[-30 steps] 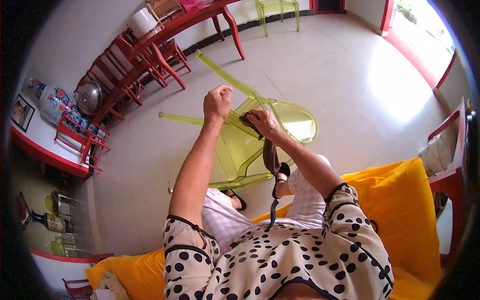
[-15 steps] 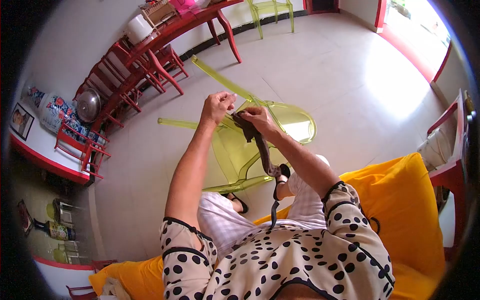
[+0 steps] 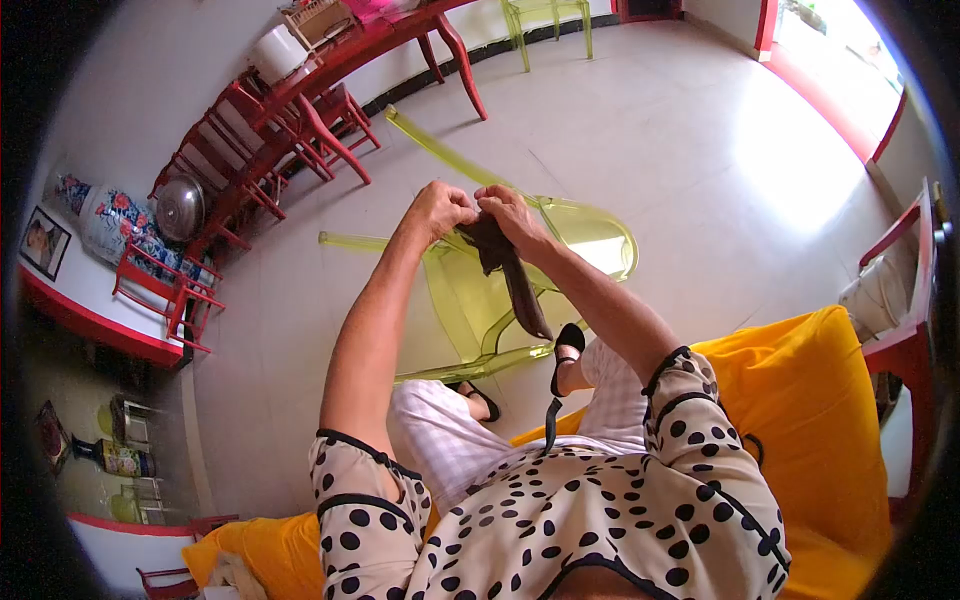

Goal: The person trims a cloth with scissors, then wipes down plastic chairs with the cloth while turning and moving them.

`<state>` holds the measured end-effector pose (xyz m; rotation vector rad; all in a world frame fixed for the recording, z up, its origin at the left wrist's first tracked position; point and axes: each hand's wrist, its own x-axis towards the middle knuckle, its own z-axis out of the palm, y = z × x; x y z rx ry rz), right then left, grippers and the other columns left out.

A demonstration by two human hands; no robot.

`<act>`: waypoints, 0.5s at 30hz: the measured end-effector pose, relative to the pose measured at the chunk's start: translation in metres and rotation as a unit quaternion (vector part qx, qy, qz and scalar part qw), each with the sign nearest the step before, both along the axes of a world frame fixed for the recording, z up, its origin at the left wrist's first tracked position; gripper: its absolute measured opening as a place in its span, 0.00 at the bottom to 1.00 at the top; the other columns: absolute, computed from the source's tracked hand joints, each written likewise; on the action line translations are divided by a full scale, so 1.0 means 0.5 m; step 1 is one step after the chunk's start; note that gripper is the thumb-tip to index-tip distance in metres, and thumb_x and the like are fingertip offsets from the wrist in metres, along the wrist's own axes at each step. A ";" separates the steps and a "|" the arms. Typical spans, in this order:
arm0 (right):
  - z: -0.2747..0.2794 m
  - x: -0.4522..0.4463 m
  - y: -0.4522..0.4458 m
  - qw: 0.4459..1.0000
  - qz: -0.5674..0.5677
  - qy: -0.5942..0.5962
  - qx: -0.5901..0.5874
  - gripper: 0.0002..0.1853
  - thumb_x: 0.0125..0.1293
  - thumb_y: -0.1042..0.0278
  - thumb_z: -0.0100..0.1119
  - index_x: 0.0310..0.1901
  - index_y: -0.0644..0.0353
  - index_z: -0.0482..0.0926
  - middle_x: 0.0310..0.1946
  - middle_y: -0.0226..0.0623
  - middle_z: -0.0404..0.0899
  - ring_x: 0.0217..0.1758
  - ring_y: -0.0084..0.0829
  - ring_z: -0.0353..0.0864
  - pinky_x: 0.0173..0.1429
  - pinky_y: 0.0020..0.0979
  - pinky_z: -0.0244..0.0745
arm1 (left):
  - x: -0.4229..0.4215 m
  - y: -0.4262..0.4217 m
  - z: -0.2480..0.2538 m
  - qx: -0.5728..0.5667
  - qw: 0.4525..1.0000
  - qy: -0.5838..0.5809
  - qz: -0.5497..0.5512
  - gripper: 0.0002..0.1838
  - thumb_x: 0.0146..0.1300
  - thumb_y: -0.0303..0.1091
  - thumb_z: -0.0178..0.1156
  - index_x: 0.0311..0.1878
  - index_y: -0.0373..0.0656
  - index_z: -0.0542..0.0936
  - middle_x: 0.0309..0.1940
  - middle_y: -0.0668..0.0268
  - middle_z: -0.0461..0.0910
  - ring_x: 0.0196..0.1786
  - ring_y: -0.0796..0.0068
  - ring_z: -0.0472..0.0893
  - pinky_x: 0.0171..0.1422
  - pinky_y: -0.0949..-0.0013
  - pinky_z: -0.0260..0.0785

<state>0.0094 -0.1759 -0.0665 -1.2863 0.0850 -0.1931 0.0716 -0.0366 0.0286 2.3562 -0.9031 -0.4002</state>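
A dark brown cloth [image 3: 515,285], long and narrow like a sock or stocking, hangs from my hands above the floor. My right hand [image 3: 508,215] is closed on its top end, with the fingers bent over the edge. Close beside it, my left hand [image 3: 440,212] is pinched at the cloth's upper left edge; the fingertips of both hands nearly meet. Behind and below the cloth a clear yellow-green plastic chair [image 3: 455,300] lies tipped over on the floor, its legs pointing up and left. The cloth hides part of this chair.
I sit on an orange-covered seat [image 3: 800,400], feet in black shoes near the chair. A red table [image 3: 390,40] and red chairs [image 3: 210,150] stand at the upper left, beside a floral vase [image 3: 120,225]. Another green chair [image 3: 548,15] stands at the back. A bright doorway is upper right.
My right hand has moved slightly up and left, and my left hand has closed in on the cloth's top. The cloth's lower end has risen and swung left, away from my shoe.
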 end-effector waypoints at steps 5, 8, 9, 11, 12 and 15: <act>-0.023 -0.018 -0.015 0.998 -0.003 -0.029 -0.059 0.18 0.63 0.62 0.54 0.50 0.64 0.74 0.34 0.39 0.78 0.36 0.25 0.77 0.39 0.27 0.73 | -0.001 -0.001 -0.001 0.021 0.999 -0.031 0.024 0.10 0.46 0.36 0.67 0.27 0.38 0.82 0.20 0.66 0.80 0.25 0.79 0.76 0.34 0.71 0.69; -0.023 -0.064 -0.030 1.000 0.013 -0.017 0.014 0.18 0.63 0.62 0.54 0.51 0.65 0.73 0.33 0.37 0.79 0.36 0.25 0.77 0.40 0.27 0.74 | -0.003 -0.003 -0.003 0.014 0.998 -0.056 0.022 0.11 0.44 0.37 0.67 0.25 0.38 0.83 0.19 0.62 0.80 0.24 0.75 0.77 0.34 0.69 0.70; -0.029 -0.077 -0.041 0.999 0.000 -0.023 -0.037 0.18 0.64 0.61 0.53 0.51 0.65 0.73 0.33 0.37 0.79 0.36 0.24 0.77 0.40 0.28 0.74 | 0.000 -0.002 -0.005 0.011 0.998 -0.066 0.021 0.12 0.43 0.38 0.67 0.24 0.38 0.83 0.18 0.60 0.79 0.24 0.73 0.77 0.34 0.68 0.70; -0.047 -0.109 -0.074 0.990 -0.026 -0.029 -0.137 0.19 0.65 0.61 0.53 0.52 0.65 0.72 0.33 0.36 0.79 0.36 0.24 0.77 0.41 0.28 0.74 | 0.010 0.003 -0.008 0.024 0.997 -0.074 0.002 0.12 0.46 0.39 0.67 0.24 0.38 0.82 0.17 0.62 0.78 0.23 0.75 0.75 0.31 0.68 0.68; -0.058 -0.135 -0.093 0.991 -0.023 -0.041 -0.126 0.18 0.65 0.62 0.52 0.52 0.64 0.73 0.32 0.35 0.79 0.35 0.23 0.78 0.39 0.27 0.75 | 0.018 0.006 -0.006 0.032 0.996 -0.085 -0.021 0.13 0.47 0.39 0.66 0.25 0.38 0.82 0.17 0.64 0.77 0.22 0.77 0.74 0.30 0.69 0.66; -0.026 -0.266 -0.162 0.994 -0.017 0.008 -0.108 0.16 0.65 0.64 0.53 0.50 0.64 0.74 0.33 0.35 0.80 0.35 0.23 0.79 0.36 0.26 0.76 | 0.055 0.004 -0.044 0.000 0.993 -0.104 -0.062 0.12 0.46 0.40 0.66 0.24 0.39 0.82 0.17 0.61 0.78 0.22 0.74 0.75 0.29 0.68 0.66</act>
